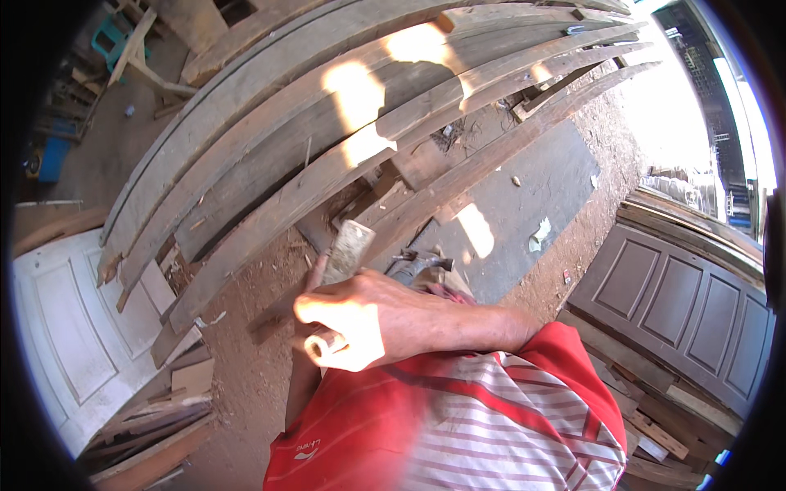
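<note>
My right hand (360,315) is closed in a fist in front of my body. From it sticks the round end of a wooden handle (326,349). Just beyond the fist is a flat, worn greyish block-like piece (350,248); whether it joins the handle is hidden. My left forearm (301,383) rises behind the right hand, which covers most of the left hand, so its grip cannot be made out. A dark grey object (419,267), its kind unclear, shows past my right wrist, beside a long wooden beam (491,155).
Long planks (270,135) lie side by side across the far side. A dark flat sheet (532,213) is on the dirt ground. At left lies a white panelled door (74,307), at right a brown panelled door (679,299), with scrap wood (155,434) nearby.
</note>
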Demonstrator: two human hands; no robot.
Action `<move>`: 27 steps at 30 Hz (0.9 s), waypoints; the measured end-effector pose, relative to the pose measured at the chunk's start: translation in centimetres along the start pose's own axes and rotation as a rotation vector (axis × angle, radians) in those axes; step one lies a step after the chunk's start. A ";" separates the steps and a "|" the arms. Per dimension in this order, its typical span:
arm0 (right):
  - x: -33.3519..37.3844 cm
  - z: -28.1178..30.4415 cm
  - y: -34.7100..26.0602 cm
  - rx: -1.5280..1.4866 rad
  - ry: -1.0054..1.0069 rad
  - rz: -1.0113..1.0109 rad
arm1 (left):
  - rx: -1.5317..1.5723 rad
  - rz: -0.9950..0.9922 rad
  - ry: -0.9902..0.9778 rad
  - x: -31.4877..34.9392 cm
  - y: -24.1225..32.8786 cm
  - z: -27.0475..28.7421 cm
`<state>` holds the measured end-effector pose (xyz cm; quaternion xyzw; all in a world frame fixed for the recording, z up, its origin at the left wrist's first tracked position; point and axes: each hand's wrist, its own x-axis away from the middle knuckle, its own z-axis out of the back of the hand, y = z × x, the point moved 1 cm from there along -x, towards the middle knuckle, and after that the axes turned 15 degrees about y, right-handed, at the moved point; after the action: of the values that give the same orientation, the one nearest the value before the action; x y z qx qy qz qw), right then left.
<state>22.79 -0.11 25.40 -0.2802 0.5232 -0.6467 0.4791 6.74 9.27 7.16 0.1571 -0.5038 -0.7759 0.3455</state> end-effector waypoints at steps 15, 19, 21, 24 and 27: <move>31.8 23.2 12.4 0.258 0.762 -0.630 | -0.235 0.151 -0.591 -4.9 5.2 -34.7; 39.3 26.4 12.5 0.404 0.955 -0.747 | 0.065 0.490 -0.633 -8.8 6.5 -42.8; 41.7 27.2 12.4 0.437 1.036 -0.793 | 0.172 0.507 -0.496 -10.5 6.3 -46.0; 44.1 27.8 13.0 0.439 1.141 -0.871 | 0.165 0.659 -0.508 -12.5 6.7 -49.1; 45.0 28.7 14.9 0.368 1.213 -1.005 | -0.043 0.382 -0.602 -10.7 11.8 -50.9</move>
<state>35.14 -52.85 13.56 0.0011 0.3886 -0.9000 -0.1975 48.96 -20.59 -6.04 -0.1827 -0.5868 -0.7194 0.3237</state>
